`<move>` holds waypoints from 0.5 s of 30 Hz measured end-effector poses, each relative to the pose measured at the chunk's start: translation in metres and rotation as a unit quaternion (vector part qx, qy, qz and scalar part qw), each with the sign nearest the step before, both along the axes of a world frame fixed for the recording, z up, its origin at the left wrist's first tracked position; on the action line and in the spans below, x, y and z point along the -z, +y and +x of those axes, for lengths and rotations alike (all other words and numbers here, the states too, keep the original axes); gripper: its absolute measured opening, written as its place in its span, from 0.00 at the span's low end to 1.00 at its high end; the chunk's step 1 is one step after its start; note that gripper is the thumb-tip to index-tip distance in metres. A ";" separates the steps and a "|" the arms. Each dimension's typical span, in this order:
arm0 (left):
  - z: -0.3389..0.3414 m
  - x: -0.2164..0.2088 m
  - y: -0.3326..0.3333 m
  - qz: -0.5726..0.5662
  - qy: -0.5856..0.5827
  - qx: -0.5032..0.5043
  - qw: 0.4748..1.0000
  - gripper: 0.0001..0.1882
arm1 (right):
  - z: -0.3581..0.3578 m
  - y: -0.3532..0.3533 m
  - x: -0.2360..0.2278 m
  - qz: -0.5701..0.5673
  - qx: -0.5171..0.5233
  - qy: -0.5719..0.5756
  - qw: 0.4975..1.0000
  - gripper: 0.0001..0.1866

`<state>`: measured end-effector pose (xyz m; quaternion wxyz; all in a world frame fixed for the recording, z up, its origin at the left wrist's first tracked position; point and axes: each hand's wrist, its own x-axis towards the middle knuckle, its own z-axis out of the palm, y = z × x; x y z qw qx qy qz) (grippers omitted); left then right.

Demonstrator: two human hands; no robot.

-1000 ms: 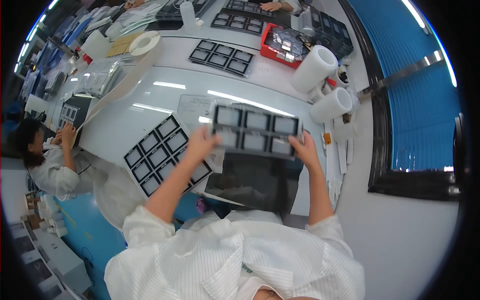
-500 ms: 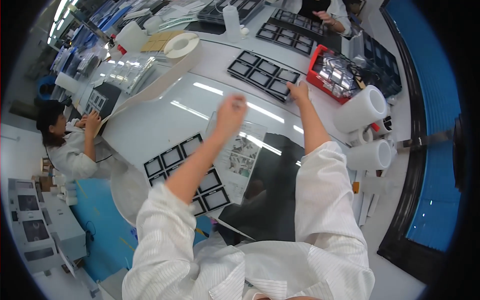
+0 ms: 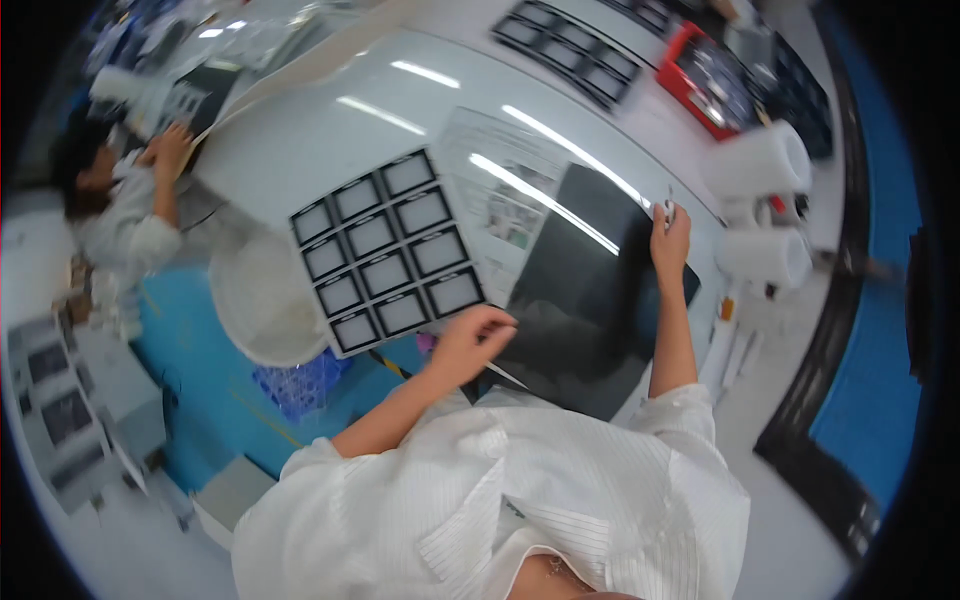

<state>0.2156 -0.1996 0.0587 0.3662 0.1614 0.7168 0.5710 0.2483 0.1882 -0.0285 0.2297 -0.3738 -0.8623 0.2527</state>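
My left hand is at the lower right corner of a sheet of black rectangular frames with pale windows, its fingers loosely bent and the thumb apart, with nothing visible in them. Whether it touches the sheet I cannot tell. Off to the right, my right hand is closed round a slim, shiny tool whose exact kind is blurred. That hand is over the right edge of a dark mat. A printed sheet with pictures lies between the frames and the mat.
Another sheet of black frames lies at the far side, by a red bin of bagged parts. White rolls stand on the right. A white tub is left of the table. A co-worker's hands are at far left.
My right hand has left the far frame sheet and come nearer, with the slim tool in it. My left hand has moved back toward me, uncovering the near frames. The view has tilted down.
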 end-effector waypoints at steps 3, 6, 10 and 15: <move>-0.010 0.012 -0.030 -0.027 0.028 -0.055 0.998 0.06 | 0.037 0.021 0.014 0.140 -0.010 -0.079 0.987 0.15; -0.012 0.018 -0.041 -0.010 0.009 -0.069 0.998 0.05 | 0.056 0.047 0.015 0.178 -0.003 -0.135 0.975 0.15; -0.003 0.009 -0.044 -0.009 0.022 -0.034 0.999 0.07 | 0.059 0.083 0.027 0.241 0.001 -0.121 0.963 0.17; 0.010 0.003 -0.058 -0.037 0.044 -0.031 0.998 0.08 | 0.032 0.100 0.027 0.262 -0.022 -0.174 0.949 0.19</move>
